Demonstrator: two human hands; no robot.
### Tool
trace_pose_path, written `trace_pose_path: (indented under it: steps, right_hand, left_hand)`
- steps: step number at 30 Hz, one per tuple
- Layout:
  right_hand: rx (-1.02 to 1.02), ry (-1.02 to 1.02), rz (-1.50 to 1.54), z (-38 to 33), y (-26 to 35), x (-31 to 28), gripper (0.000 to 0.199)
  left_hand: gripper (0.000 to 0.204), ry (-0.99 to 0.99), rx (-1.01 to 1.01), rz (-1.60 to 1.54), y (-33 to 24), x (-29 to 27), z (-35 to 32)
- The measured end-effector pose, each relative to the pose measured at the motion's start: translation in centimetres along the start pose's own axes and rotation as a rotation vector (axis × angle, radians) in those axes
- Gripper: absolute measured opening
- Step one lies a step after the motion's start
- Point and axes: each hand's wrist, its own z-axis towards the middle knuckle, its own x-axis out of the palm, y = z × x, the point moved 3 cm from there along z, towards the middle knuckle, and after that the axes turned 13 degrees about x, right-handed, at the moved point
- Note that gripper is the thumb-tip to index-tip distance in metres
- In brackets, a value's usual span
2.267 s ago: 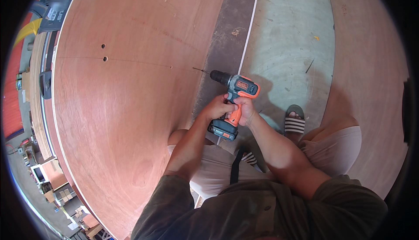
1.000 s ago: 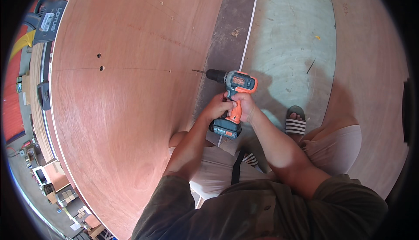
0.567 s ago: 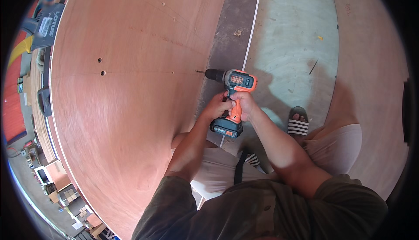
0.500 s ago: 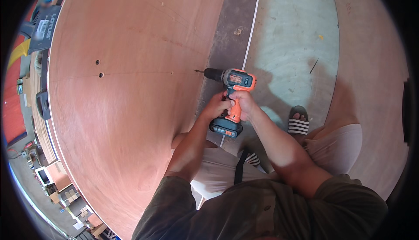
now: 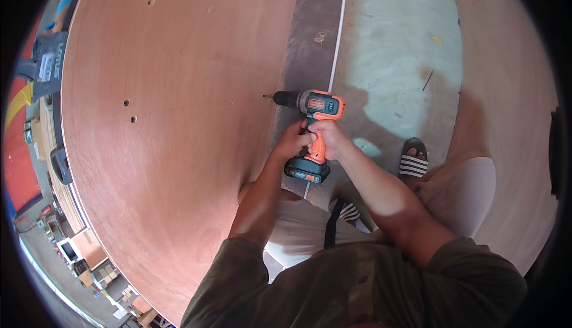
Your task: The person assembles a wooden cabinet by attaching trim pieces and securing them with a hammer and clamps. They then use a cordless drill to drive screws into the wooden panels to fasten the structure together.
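Observation:
An orange-and-black cordless drill (image 5: 319, 105) is held in front of me, its bit (image 5: 267, 96) pointing left beside the near edge of a reddish plywood panel (image 5: 173, 167). Whether the tip touches the wood, I cannot tell. My right hand (image 5: 328, 137) is closed round the handle from the right, below the drill's body. From the other side my left hand (image 5: 297, 140) wraps the same handle, its fingers meeting the right ones. Below both hands sits the black battery (image 5: 306, 171). Two dark-rimmed holes (image 5: 130, 111) show in the panel left of the bit.
Shelves or benches with boxes and tools (image 5: 89, 262) lie beyond the panel's left edge. A dark handsaw-like tool (image 5: 49, 63) rests by that edge. Another wood panel (image 5: 512, 89) stands at right. My sandalled foot (image 5: 413, 156) is on the floor, near a thin dark stick (image 5: 428, 80).
The view has shifted slightly, so the panel, its holes and the drill appear a little further left. Both hands keep their hold on the drill.

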Motion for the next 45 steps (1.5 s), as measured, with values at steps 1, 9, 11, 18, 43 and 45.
trace_pose_path:
  steps: [1, 9, 11, 18, 43, 45]
  right_hand:
    - [-0.001, -0.007, -0.005, 0.1, -0.1, 0.0, 0.012]
    - [0.031, 0.033, -0.050, 0.2, 0.1, -0.7, 0.007]
    - [0.037, 0.050, -0.051, 0.3, 0.3, -0.6, 0.006]
    - [0.029, 0.080, -0.080, -0.3, 0.1, 0.5, 0.017]
    - [0.062, 0.009, -0.054, 0.0, -0.2, -0.9, 0.018]
    - [0.065, 0.022, -0.065, 0.2, -0.3, -0.8, 0.019]
  left_hand:
    - [0.038, -0.010, -0.001, 0.002, 0.2, -0.3, 0.0]
    - [0.033, -0.060, 0.018, 0.047, 0.1, -0.2, 0.2]
    - [0.033, -0.064, 0.021, 0.079, -0.3, -0.4, 0.3]
    - [0.035, -0.476, 0.265, 0.843, -5.7, 2.1, -4.3]
    - [0.073, -0.868, 0.220, 1.138, -37.6, -0.9, -32.8]
    - [0.074, -0.841, 0.177, 1.144, -37.9, -0.6, -32.6]
